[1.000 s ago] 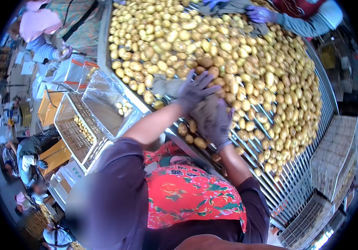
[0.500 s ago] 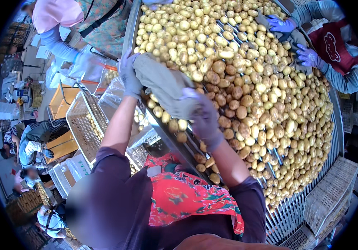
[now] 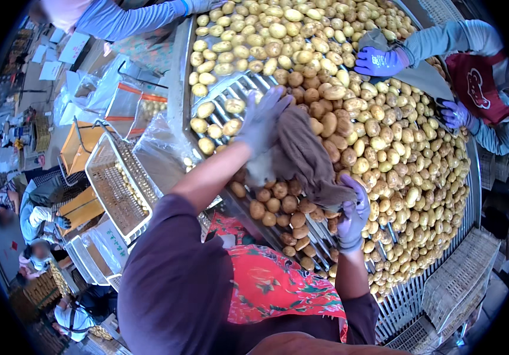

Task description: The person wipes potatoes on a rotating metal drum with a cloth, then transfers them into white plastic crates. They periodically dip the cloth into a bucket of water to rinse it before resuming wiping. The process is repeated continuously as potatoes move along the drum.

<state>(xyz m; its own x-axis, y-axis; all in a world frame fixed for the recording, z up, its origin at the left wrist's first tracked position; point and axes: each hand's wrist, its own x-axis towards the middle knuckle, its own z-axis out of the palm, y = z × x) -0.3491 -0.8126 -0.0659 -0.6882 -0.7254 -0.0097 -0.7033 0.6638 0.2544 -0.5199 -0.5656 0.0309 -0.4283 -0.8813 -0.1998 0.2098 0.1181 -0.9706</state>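
Observation:
A damp-looking grey-brown cloth (image 3: 309, 155) lies bunched across the potatoes (image 3: 384, 148) in front of me. My left hand (image 3: 263, 121), in a pale purple glove, is at the cloth's upper left end, holding it with the fingers pointing away from me. At the lower right end, my right hand (image 3: 354, 216) in a similar glove pinches the cloth between thumb and fingers. Browner, wet-looking potatoes (image 3: 281, 204) lie below the cloth, on the near side. Under the cloth, the potatoes are hidden.
Metal rollers (image 3: 239, 89) show between potatoes. Across the bed, a co-worker's purple-gloved hands (image 3: 381, 62) rest at another grey cloth (image 3: 426, 77). Another person's sleeved arm (image 3: 133, 22) reaches in at upper left. A white plastic crate (image 3: 112, 201) stands left; stacked crates (image 3: 458, 284) stand lower right.
Both hands have moved right with the cloth, the right hand also nearer to me. Rollers now show at the bed's left side. The person at upper left now reaches over the bed.

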